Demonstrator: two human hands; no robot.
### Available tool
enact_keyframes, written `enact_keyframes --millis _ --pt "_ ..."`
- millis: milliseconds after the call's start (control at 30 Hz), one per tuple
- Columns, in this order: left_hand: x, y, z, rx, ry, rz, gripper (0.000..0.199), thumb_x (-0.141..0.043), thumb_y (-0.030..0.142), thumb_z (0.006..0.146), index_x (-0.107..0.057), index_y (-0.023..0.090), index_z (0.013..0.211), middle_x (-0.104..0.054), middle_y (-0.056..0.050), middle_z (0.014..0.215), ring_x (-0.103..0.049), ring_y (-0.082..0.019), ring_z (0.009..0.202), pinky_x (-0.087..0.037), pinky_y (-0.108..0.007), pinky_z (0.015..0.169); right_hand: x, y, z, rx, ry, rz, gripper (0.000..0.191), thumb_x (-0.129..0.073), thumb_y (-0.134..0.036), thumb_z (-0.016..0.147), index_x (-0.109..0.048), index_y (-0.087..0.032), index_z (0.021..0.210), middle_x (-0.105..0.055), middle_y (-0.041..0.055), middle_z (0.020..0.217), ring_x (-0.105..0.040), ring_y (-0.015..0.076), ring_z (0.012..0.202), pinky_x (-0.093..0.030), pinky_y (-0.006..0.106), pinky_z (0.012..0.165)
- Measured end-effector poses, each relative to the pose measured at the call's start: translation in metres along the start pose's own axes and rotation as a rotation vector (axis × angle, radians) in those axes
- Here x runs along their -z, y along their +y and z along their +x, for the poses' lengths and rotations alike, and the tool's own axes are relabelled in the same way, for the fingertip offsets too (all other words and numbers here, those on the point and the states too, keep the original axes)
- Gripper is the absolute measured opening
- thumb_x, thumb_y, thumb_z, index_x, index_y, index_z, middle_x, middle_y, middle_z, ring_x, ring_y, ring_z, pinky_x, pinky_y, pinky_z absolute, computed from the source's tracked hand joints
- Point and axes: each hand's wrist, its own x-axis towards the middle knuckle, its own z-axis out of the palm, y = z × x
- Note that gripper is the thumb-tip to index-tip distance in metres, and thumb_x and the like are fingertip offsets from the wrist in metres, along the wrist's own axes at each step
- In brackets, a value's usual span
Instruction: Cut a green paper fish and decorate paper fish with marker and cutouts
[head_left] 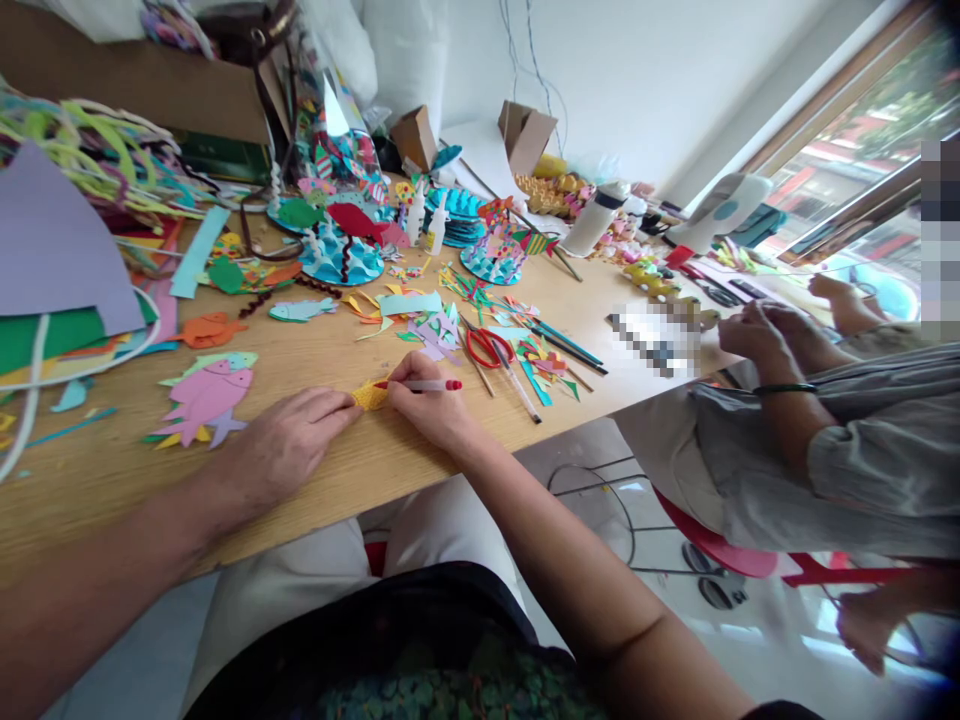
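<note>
I saw the right hand (424, 405) closed round a red marker (436, 385), its tip at a yellow piece (369, 394) toward nine o'clock. The left hand (279, 440) touched that piece on the worktop (375, 470); whether it pinched, I couldn't tell. Scissors (475, 341) lay at one o'clock from the right hand, a pink paper fish (207, 398) at ten from the left.
</note>
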Motion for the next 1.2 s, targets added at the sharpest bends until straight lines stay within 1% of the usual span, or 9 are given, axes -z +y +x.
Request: enact_keyframes --millis 100,200,467,700,833,1067,1200 --pt "0.0014 0.0004 0.0008 -0.021 0.017 0.021 0.041 -0.028 0.014 0.091 -0.061 0.014 0.116 -0.065 -0.01 0.11 -0.057 -0.023 0.105 -0.048 -0.039 0.092 0.0008 0.0004 -0.0002 0.005 0.007 0.009 0.007 -0.051 -0.016 0.07 -0.046 -0.02 0.066 -0.047 -0.0062 0.061 -0.042 0.0092 0.056 -0.033 0.023 0.052" --pt "0.0031 0.0006 0.0021 -0.042 0.024 0.036 0.04 -0.029 0.013 0.091 -0.061 0.012 0.114 -0.066 -0.011 0.108 -0.059 -0.023 0.102 -0.05 -0.038 0.09 0.0002 0.0025 -0.0006 0.013 -0.013 0.021 0.007 -0.051 -0.015 0.069 -0.047 -0.02 0.067 -0.046 -0.0066 0.061 -0.042 0.0089 0.054 -0.032 0.022 0.052" --pt "0.0049 0.001 0.0023 -0.058 0.039 0.051 0.039 -0.03 0.012 0.09 -0.062 0.011 0.112 -0.066 -0.011 0.106 -0.059 -0.023 0.101 -0.051 -0.038 0.089 -0.0015 0.0029 -0.0009 0.013 -0.036 0.028 0.007 -0.051 -0.016 0.069 -0.046 -0.02 0.068 -0.046 -0.0066 0.06 -0.042 0.0089 0.053 -0.031 0.022 0.049" --pt "-0.0002 -0.0014 0.0004 -0.057 0.06 0.056 0.039 -0.029 0.013 0.091 -0.06 0.014 0.114 -0.064 -0.01 0.108 -0.058 -0.022 0.103 -0.05 -0.037 0.09 -0.002 0.0048 -0.0004 0.019 -0.023 0.004 0.007 -0.05 -0.015 0.069 -0.045 -0.02 0.068 -0.046 -0.0069 0.059 -0.042 0.0086 0.053 -0.031 0.022 0.05" --pt "-0.0026 -0.0019 -0.0004 -0.055 0.058 0.037 0.039 -0.03 0.013 0.091 -0.058 0.013 0.117 -0.063 -0.01 0.11 -0.056 -0.022 0.105 -0.048 -0.037 0.093 -0.001 0.0039 -0.0014 0.01 -0.013 -0.037 0.007 -0.05 -0.015 0.069 -0.046 -0.02 0.068 -0.046 -0.007 0.06 -0.043 0.0085 0.054 -0.031 0.022 0.051" --pt "-0.0017 -0.0013 -0.0019 -0.041 0.051 0.034 0.039 -0.029 0.013 0.091 -0.058 0.014 0.117 -0.062 -0.01 0.111 -0.056 -0.023 0.106 -0.047 -0.038 0.093 -0.0018 0.004 -0.0012 0.0 -0.051 0.015 0.007 -0.05 -0.015 0.069 -0.046 -0.02 0.067 -0.045 -0.0073 0.058 -0.041 0.0082 0.052 -0.029 0.021 0.048" --pt "-0.0019 -0.0016 -0.002 -0.019 0.033 0.001 0.04 -0.03 0.014 0.091 -0.058 0.016 0.119 -0.063 -0.009 0.113 -0.056 -0.022 0.107 -0.047 -0.038 0.094 -0.0013 0.0061 -0.0008 0.03 -0.027 0.031 0.006 -0.05 -0.016 0.069 -0.046 -0.02 0.067 -0.046 -0.0068 0.059 -0.041 0.0086 0.053 -0.03 0.022 0.049"
